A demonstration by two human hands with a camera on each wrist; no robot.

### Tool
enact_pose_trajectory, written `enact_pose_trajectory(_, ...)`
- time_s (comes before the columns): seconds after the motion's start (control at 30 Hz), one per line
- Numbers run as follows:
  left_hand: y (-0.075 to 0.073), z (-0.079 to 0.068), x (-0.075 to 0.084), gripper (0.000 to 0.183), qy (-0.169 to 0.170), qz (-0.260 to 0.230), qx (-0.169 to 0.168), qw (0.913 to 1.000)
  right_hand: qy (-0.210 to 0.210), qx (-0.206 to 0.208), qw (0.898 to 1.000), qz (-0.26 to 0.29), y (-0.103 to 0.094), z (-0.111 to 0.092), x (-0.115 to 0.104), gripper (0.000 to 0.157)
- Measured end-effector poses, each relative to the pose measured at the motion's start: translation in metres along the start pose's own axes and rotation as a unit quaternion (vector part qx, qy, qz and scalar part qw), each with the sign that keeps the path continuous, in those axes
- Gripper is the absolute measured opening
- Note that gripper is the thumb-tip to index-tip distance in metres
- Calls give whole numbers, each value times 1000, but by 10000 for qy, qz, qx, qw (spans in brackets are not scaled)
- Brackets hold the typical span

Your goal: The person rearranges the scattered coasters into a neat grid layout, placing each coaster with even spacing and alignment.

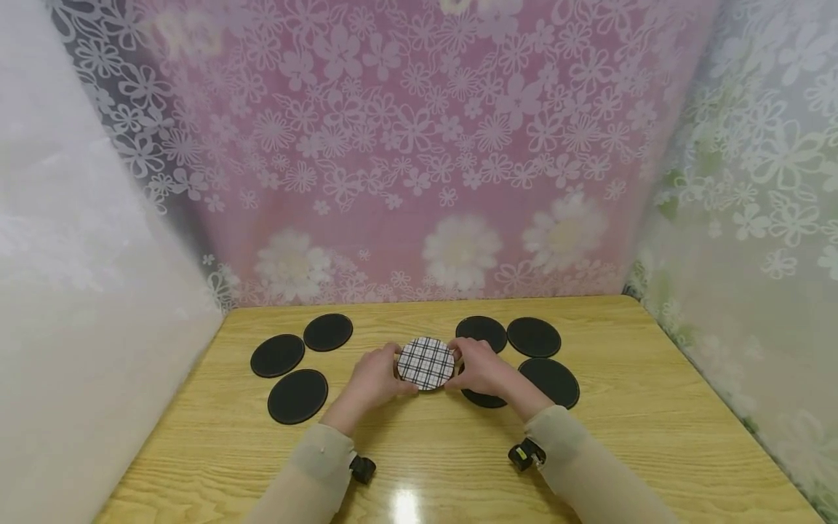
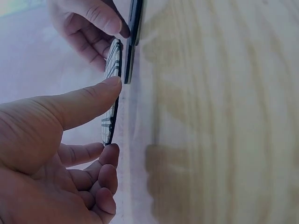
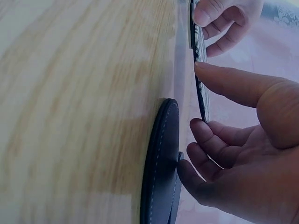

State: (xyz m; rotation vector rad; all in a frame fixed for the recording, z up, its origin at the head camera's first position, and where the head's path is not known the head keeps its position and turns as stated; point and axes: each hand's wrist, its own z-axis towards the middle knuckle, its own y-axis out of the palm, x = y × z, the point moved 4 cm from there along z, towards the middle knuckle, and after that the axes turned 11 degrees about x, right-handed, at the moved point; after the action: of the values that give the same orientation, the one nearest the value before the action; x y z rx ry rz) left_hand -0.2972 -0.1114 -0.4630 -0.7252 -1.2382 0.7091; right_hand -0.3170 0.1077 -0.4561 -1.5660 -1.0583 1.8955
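Both hands hold a round coaster (image 1: 425, 363) with a white and black plaid face, near the middle of the table. My left hand (image 1: 377, 376) pinches its left edge between thumb and fingers, and my right hand (image 1: 481, 367) pinches the right edge the same way. In the left wrist view the plaid coaster (image 2: 111, 93) shows edge-on, thin with a dark underside, raised off the wood. One black round coaster (image 1: 485, 398) lies partly hidden under my right hand. The right wrist view shows a black coaster (image 3: 161, 168) with a stitched rim close to my right fingers.
Left of the hands lie three black coasters, one being the near coaster (image 1: 297, 397). Several more lie on the right, among them the far-right coaster (image 1: 534, 337). The wooden table (image 1: 419, 451) meets a floral curtain (image 1: 419, 182) behind, with cloth on both sides.
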Motion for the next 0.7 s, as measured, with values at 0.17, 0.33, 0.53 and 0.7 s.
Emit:
enact_pose_trajectory(0.17, 3, -2, -1, 78, 7, 1, -47, 10000, -72, -123, 9998, -123, 2, -2, 4, 70)
enact_pose_trajectory(0.33, 7, -3, -3, 73, 84, -15, -146, 9999, -132, -28, 9984, -543, 4, -2, 8, 62)
enact_pose_trajectory(0.53, 11, -3, -5, 71, 183, -18, -243, 9995, -52, 107, 9978, -652, 6, -5, 10, 56)
enact_pose_trajectory(0.7, 13, -2, -5, 65, 264, 218, -275, 9990, -56, 80, 9976, -681, 5, -5, 10, 55)
